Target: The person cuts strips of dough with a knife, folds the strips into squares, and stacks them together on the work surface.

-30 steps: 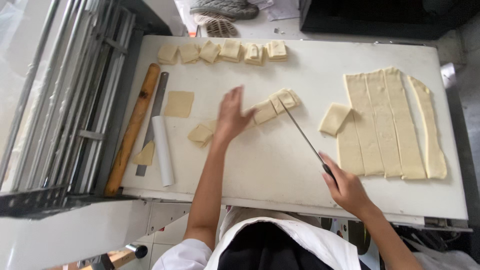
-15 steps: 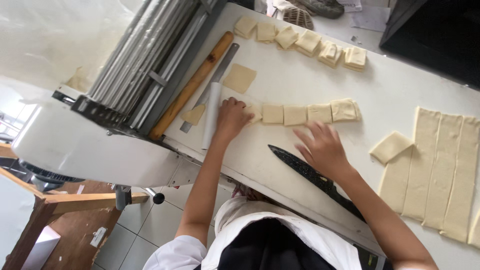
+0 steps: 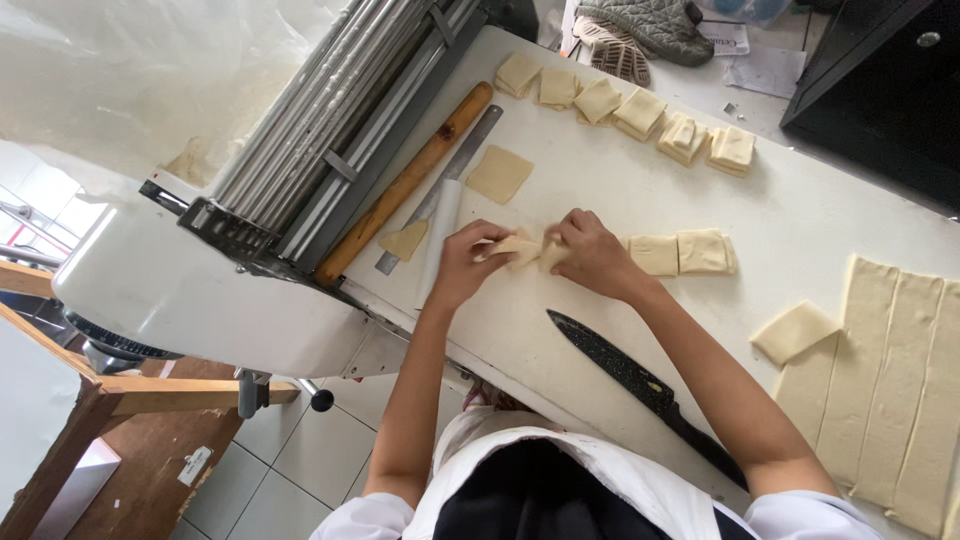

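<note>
Both of my hands meet over the white worktop [image 3: 600, 330]. My left hand [image 3: 465, 262] and my right hand [image 3: 588, 252] pinch a small square of pale dough [image 3: 520, 247] between them, folding it. Two more folded dough squares [image 3: 685, 253] lie just right of my right hand. A long black knife [image 3: 640, 385] lies loose on the worktop below my right forearm. Long cut dough strips [image 3: 885, 390] and one loose dough piece [image 3: 795, 332] lie at the right.
A row of folded dough pieces [image 3: 640, 112] lines the far edge. A wooden rolling pin [image 3: 405, 185], a metal ruler [image 3: 445, 180], a white roller [image 3: 438, 240] and two flat dough squares [image 3: 498, 173] lie beside the dough sheeter [image 3: 300, 130] on the left. A dark cabinet [image 3: 880, 90] stands at top right.
My right hand has moved from near the knife to join the left hand on a dough square. The camera view has shifted closer.
</note>
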